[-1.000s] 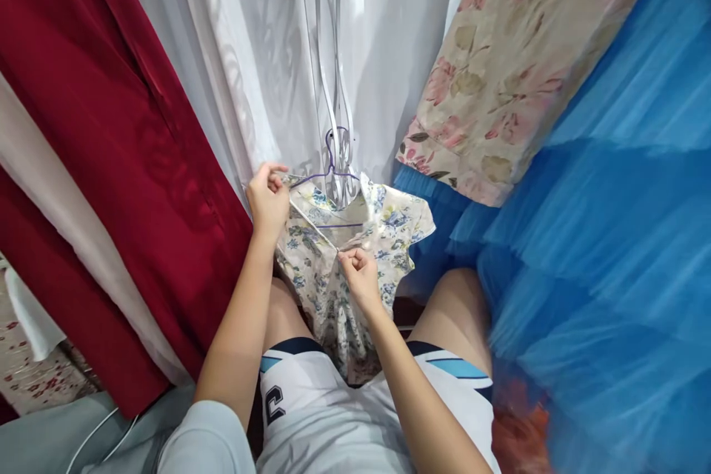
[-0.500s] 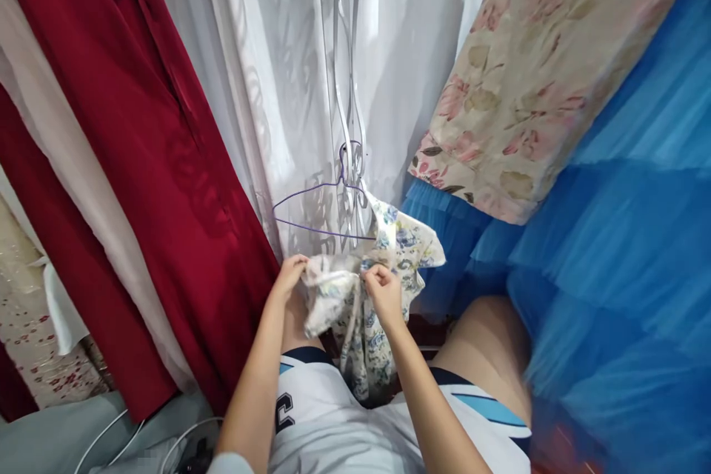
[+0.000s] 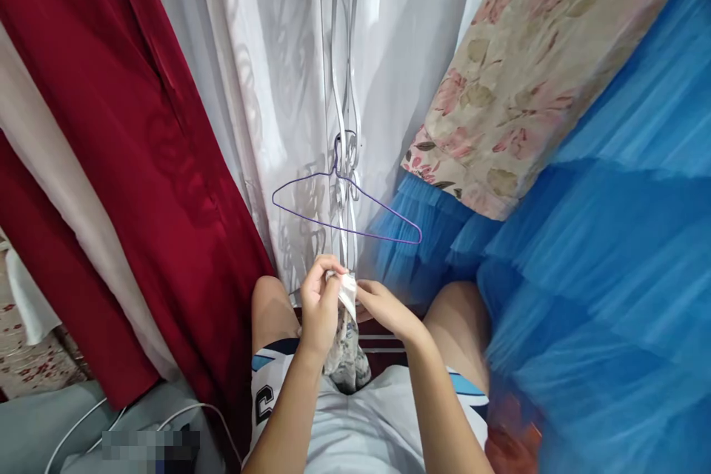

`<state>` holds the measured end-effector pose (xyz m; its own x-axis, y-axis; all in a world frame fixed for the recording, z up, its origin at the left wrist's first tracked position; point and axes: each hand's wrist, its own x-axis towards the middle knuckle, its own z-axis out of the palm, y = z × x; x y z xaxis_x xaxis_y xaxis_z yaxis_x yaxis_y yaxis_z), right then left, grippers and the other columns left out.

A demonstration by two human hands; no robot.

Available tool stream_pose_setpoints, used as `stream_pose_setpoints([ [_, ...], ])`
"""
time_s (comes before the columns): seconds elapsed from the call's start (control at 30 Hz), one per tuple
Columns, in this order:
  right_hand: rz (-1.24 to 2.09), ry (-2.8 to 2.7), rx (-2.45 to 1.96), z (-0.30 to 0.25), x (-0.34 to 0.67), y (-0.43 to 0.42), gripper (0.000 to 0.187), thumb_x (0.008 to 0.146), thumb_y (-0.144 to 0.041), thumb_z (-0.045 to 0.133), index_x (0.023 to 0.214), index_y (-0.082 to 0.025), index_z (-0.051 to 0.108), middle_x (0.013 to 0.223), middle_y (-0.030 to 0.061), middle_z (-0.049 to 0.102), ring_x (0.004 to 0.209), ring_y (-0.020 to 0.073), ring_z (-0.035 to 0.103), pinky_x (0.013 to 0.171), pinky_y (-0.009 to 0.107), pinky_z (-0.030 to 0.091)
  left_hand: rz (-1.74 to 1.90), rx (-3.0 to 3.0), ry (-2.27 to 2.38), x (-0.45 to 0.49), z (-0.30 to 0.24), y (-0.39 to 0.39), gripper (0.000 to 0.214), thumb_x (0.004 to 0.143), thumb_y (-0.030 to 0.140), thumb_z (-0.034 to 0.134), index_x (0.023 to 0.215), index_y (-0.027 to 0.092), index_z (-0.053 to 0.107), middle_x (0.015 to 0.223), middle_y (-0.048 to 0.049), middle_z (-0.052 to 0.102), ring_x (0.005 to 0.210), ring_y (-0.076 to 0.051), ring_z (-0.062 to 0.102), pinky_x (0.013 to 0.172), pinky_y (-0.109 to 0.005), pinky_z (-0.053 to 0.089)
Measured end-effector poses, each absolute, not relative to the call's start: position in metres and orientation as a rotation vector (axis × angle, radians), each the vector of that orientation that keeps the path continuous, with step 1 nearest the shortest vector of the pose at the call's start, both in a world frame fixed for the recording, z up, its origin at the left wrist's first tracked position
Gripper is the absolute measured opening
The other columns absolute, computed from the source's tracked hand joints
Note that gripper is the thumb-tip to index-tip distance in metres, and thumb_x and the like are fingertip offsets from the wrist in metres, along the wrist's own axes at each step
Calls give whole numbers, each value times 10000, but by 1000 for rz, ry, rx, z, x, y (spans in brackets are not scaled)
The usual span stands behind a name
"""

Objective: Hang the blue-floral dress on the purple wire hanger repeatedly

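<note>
Between my knees hangs a white garment with a blue floral print (image 3: 347,363), bunched into a narrow bundle. My left hand (image 3: 323,304) pinches its white upper edge between thumb and fingers. On the other side, my right hand (image 3: 389,309) holds the same garment near its top, with the fingertips partly hidden by the cloth. Just above both hands, a thin purple hanger (image 3: 347,231) dangles bare from a white metal rack (image 3: 338,81).
White curtains (image 3: 278,89) hang behind the rack. Red cloth (image 3: 127,163) drapes on the left; a floral cloth (image 3: 489,96) and blue ruffled tulle (image 3: 589,274) hang on the right. A white cable (image 3: 194,407) lies at lower left.
The floral garment has come off the purple hanger and moved down between my knees. My hands have drawn closer together, and the hanger now hangs bare.
</note>
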<state>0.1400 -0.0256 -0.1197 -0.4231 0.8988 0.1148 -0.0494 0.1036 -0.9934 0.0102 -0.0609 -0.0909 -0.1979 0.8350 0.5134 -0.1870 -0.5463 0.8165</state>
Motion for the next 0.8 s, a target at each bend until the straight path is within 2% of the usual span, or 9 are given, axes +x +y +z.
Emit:
stream_pose_setpoints([
  [0.13, 1661, -1645, -727, -113, 148, -38, 585, 899, -678, 433, 840, -154, 686, 792, 64, 677, 747, 190, 617, 734, 328, 518, 1866, 1333, 906, 8, -90, -76, 16, 880, 262, 554, 866, 255, 555, 990, -28, 553, 922, -192, 579, 815, -293, 477],
  [0.2, 1720, -1713, -555, -112, 146, -43, 554, 812, -690, 577, 913, -159, 699, 889, 70, 686, 882, 216, 606, 819, 343, 507, 1843, 1385, 905, 10, -85, -82, 51, 911, 285, 542, 935, 271, 584, 1064, -41, 572, 1006, -211, 586, 889, -315, 471],
  [0.3, 1760, -1733, -499, -110, 144, -48, 485, 682, -496, 816, 1008, -158, 697, 942, 58, 698, 921, 229, 611, 856, 351, 502, 1780, 1468, 794, 5, -76, -86, 230, 944, 306, 523, 1169, 309, 570, 1293, -66, 538, 1167, -236, 553, 1001, -354, 441],
  [0.37, 1766, -1617, -565, -108, 149, -50, 425, 713, -383, 818, 1058, -172, 688, 984, 57, 707, 917, 222, 630, 865, 350, 504, 1719, 1548, 741, -5, -78, -82, 363, 938, 324, 544, 1299, 330, 509, 1410, -68, 477, 1266, -247, 496, 1069, -375, 393],
  [0.43, 1772, -1456, -641, -106, 160, -53, 385, 717, -357, 812, 1042, -183, 701, 970, 68, 718, 885, 228, 656, 838, 360, 520, 1613, 1611, 737, -15, -92, -76, 462, 901, 356, 607, 1346, 328, 483, 1403, -71, 491, 1302, -249, 460, 1098, -371, 347],
  [0.53, 1767, -1339, -735, -102, 191, -61, 323, 634, -369, 856, 877, -188, 745, 804, 94, 725, 736, 256, 686, 720, 388, 548, 1196, 1606, 727, -17, -134, -71, 336, 858, 473, 633, 1092, 231, 643, 1051, -82, 641, 1020, -242, 587, 896, -325, 443],
  [0.63, 1606, -1289, -863, -94, 234, -67, 272, 563, -371, 891, 736, -204, 763, 711, 141, 719, 631, 282, 687, 629, 406, 544, 805, 1627, 730, -4, -176, -74, 462, 828, 600, 593, 681, 162, 593, 659, -20, 505, 641, -157, 475, 583, -267, 352],
  [0.7, 1468, -1272, -954, -86, 268, -65, 279, 550, -379, 902, 734, -209, 778, 723, 187, 723, 615, 297, 689, 598, 418, 535, 747, 1730, 828, -1, -192, -76, 480, 769, 593, 657, 601, 161, 535, 601, 9, 421, 591, -130, 390, 538, -261, 276],
  [0.8, 1214, -1378, -1090, -68, 315, -46, 325, 583, -460, 883, 707, -174, 790, 712, 251, 707, 576, 285, 681, 554, 420, 515, 869, 1918, 1069, -19, -191, -70, 444, 750, 506, 701, 545, 166, 502, 581, 15, 419, 614, -139, 413, 564, -264, 298],
])
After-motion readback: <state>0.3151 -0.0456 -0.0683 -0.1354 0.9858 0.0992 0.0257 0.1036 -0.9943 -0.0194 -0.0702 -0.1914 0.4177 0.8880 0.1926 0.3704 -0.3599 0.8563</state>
